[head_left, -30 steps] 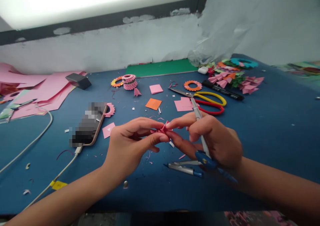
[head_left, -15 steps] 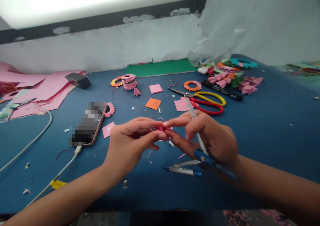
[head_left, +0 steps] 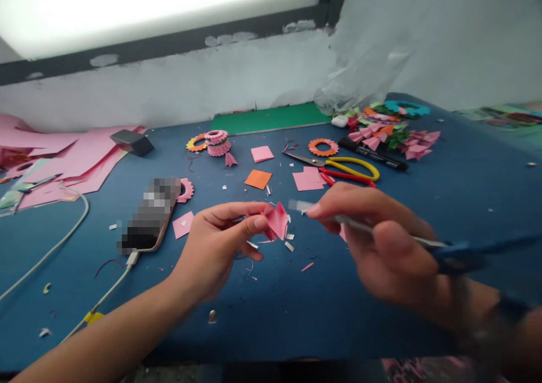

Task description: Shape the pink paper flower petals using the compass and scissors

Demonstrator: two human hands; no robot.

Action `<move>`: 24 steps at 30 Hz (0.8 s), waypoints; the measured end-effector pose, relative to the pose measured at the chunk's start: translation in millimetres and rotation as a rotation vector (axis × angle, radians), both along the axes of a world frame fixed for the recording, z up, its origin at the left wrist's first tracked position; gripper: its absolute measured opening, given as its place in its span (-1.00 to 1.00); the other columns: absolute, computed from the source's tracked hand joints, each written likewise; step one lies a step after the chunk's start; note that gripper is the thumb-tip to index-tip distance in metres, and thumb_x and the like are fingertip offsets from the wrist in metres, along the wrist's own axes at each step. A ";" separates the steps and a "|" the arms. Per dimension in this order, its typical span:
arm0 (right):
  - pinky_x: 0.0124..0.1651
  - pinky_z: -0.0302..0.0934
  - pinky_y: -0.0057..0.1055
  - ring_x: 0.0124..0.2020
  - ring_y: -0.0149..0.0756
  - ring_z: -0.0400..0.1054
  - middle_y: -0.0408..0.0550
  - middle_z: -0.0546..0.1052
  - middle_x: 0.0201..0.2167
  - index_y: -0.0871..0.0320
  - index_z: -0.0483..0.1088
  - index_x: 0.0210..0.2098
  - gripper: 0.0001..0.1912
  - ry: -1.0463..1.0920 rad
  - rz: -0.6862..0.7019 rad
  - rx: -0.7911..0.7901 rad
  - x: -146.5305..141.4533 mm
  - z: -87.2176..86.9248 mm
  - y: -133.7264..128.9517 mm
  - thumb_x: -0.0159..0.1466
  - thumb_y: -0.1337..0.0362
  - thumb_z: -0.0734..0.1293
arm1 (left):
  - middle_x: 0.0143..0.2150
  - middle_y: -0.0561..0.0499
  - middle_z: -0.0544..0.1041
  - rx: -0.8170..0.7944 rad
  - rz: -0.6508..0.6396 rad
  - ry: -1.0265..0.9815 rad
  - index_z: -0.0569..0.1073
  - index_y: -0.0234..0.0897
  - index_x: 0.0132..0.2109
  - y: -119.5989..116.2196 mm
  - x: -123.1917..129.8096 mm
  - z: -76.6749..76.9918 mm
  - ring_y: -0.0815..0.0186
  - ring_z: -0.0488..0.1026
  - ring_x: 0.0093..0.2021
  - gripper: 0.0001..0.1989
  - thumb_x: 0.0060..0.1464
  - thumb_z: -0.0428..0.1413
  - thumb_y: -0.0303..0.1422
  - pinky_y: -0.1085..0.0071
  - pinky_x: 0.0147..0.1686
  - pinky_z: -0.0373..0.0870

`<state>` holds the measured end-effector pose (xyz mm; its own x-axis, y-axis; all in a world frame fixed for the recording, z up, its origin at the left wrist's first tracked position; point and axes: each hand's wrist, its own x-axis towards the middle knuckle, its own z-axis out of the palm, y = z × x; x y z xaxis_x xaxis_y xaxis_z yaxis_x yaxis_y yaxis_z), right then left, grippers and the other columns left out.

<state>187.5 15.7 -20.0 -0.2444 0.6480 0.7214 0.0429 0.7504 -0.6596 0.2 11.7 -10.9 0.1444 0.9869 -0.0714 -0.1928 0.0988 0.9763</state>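
Observation:
A small folded pink paper piece (head_left: 277,221) is pinched between the thumb and fingers of my left hand (head_left: 224,236). My right hand (head_left: 381,236), to the right and blurred, is closed around a slim metal and blue compass-like tool (head_left: 457,254), its pale tip sticking out past the fingertips toward the pink piece without touching it. Under and around my left hand lie small white and pink scraps (head_left: 289,246). Beyond the hands are an orange paper square (head_left: 258,178), pink squares (head_left: 308,178) and scissors (head_left: 355,169) with yellow and red handles.
A phone (head_left: 152,216) with a white cable (head_left: 110,288) lies at left, near pink sheets (head_left: 80,157) and a dark block (head_left: 132,142). Farther back are stacked pink rings (head_left: 218,143), a green board (head_left: 271,117), a black marker (head_left: 375,155) and a pile of folded paper pieces (head_left: 381,131).
My right hand has let go of the pink piece and moved right, swinging the tool round with it. More of the folded piece now shows in my left hand.

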 end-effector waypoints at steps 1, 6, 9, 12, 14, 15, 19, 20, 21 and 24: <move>-0.37 0.24 -0.36 -0.41 -0.35 0.32 -0.12 0.46 -0.40 0.07 0.40 -0.23 -0.68 -0.003 0.022 0.000 1.2 1.0 0.5 0.36 0.18 0.05 | -0.44 0.06 0.60 -0.006 -0.008 -0.017 0.61 -0.20 -0.37 0.6 -0.1 0.0 0.45 0.50 -0.50 -0.93 -0.11 0.29 -0.37 0.71 -0.66 0.42; -0.40 0.25 -0.41 -0.45 -0.39 0.33 -0.13 0.46 -0.47 0.12 0.42 -0.32 -0.67 0.003 0.066 0.101 0.6 1.5 3.9 0.37 0.17 0.09 | -0.43 0.08 0.59 -0.006 -0.033 -0.056 0.61 -0.17 -0.38 1.9 0.0 -0.8 0.49 0.47 -0.51 -0.95 -0.09 0.29 -0.38 0.72 -0.65 0.43; -0.37 0.28 -0.48 -0.42 -0.45 0.37 -0.14 0.48 -0.43 0.13 0.39 -0.30 -0.74 -0.071 0.010 0.149 -0.2 3.8 2.6 0.36 0.18 0.13 | -0.43 0.08 0.59 -0.008 -0.038 -0.058 0.61 -0.17 -0.37 2.2 -0.2 -1.0 0.51 0.46 -0.52 -0.94 -0.09 0.29 -0.38 0.72 -0.63 0.44; -0.32 0.28 -0.57 -0.38 -0.49 0.39 -0.15 0.49 -0.43 0.15 0.36 -0.32 -0.86 -0.180 -0.105 0.183 -0.9 7.4 0.7 0.33 0.30 0.19 | -0.44 0.07 0.59 -0.019 -0.032 -0.058 0.62 -0.18 -0.37 2.0 -0.4 -0.6 0.51 0.45 -0.53 -0.94 -0.10 0.29 -0.35 0.70 -0.62 0.44; -0.29 0.28 -0.60 -0.37 -0.51 0.39 -0.15 0.49 -0.44 0.16 0.35 -0.33 -0.90 -0.208 -0.128 0.228 -2.0 8.2 0.7 0.30 0.35 0.22 | -0.43 0.06 0.59 -0.023 -0.028 -0.049 0.62 -0.19 -0.37 1.6 -0.4 0.2 0.50 0.45 -0.52 -0.92 -0.09 0.29 -0.33 0.70 -0.62 0.44; -0.28 0.28 -0.62 -0.37 -0.52 0.39 -0.15 0.49 -0.43 0.17 0.35 -0.33 -0.91 -0.214 -0.129 0.250 -2.6 7.8 1.2 0.29 0.36 0.22 | -0.43 0.06 0.59 -0.024 -0.024 -0.043 0.62 -0.20 -0.37 1.3 -0.4 0.6 0.51 0.44 -0.52 -0.92 -0.08 0.28 -0.32 0.71 -0.62 0.44; -0.23 0.29 -0.66 -0.36 -0.55 0.38 -0.14 0.48 -0.38 0.18 0.36 -0.28 -0.93 -0.233 -0.147 0.381 -4.1 2.3 4.6 0.29 0.36 0.23 | -0.46 0.08 0.58 -0.042 -0.019 -0.027 0.62 -0.21 -0.37 0.2 -1.0 3.1 0.56 0.40 -0.58 -0.91 -0.06 0.27 -0.31 0.72 -0.61 0.43; -0.22 0.29 -0.66 -0.34 -0.55 0.38 -0.13 0.48 -0.36 0.18 0.36 -0.27 -0.92 -0.235 -0.149 0.406 -4.0 0.8 5.4 0.29 0.35 0.23 | -0.47 0.09 0.57 -0.047 -0.022 -0.030 0.62 -0.21 -0.38 0.1 -1.2 3.7 0.56 0.40 -0.59 -0.91 -0.05 0.26 -0.31 0.72 -0.61 0.43; -0.20 0.29 -0.66 -0.33 -0.55 0.38 -0.13 0.48 -0.35 0.18 0.36 -0.26 -0.92 -0.236 -0.146 0.418 -3.9 -0.6 6.1 0.29 0.34 0.23 | -0.48 0.09 0.57 -0.054 -0.026 -0.035 0.62 -0.21 -0.38 0.0 -1.5 4.2 0.56 0.41 -0.60 -0.91 -0.05 0.26 -0.31 0.72 -0.61 0.43; -0.19 0.29 -0.66 -0.33 -0.55 0.38 -0.13 0.47 -0.34 0.18 0.36 -0.25 -0.90 -0.235 -0.129 0.409 -3.3 -3.0 7.5 0.31 0.33 0.22 | -0.50 0.09 0.55 -0.082 -0.042 -0.058 0.62 -0.23 -0.38 0.8 -1.8 4.8 0.55 0.40 -0.60 -0.91 -0.06 0.26 -0.32 0.72 -0.62 0.43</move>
